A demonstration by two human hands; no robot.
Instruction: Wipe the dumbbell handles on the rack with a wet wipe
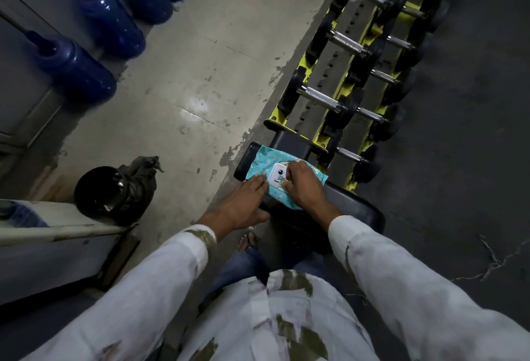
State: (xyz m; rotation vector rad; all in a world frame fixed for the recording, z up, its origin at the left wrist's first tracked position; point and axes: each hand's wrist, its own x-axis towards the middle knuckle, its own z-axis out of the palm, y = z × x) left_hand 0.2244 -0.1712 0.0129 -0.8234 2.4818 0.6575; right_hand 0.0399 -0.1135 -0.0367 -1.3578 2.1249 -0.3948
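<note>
Left hand [243,202] presses "BABY" wipes pack [261,159]; right hand [304,185] pinches lid [276,172].

One wide-angle camera on the person's head looks steeply down and forward, close above the left hand [243,202] and right hand [304,185] on the wipe pack [262,163], with the dumbbell rack [277,115] beyond the right hand.

My feed is dim, lit softly from what seems to be overhead: a pale glare patch sits on the concrete floor [198,105] up-left of the wipe pack [269,165], and small highlights glint on the blue bottles [114,25] further that way. Right of the pack, the dark flooring [459,159] swallows detail. The dumbbell handles [321,98] beyond the pack soften toward the frame top. The wide lens bends the edges, and the white sleeves [401,269] read brightest.
</note>
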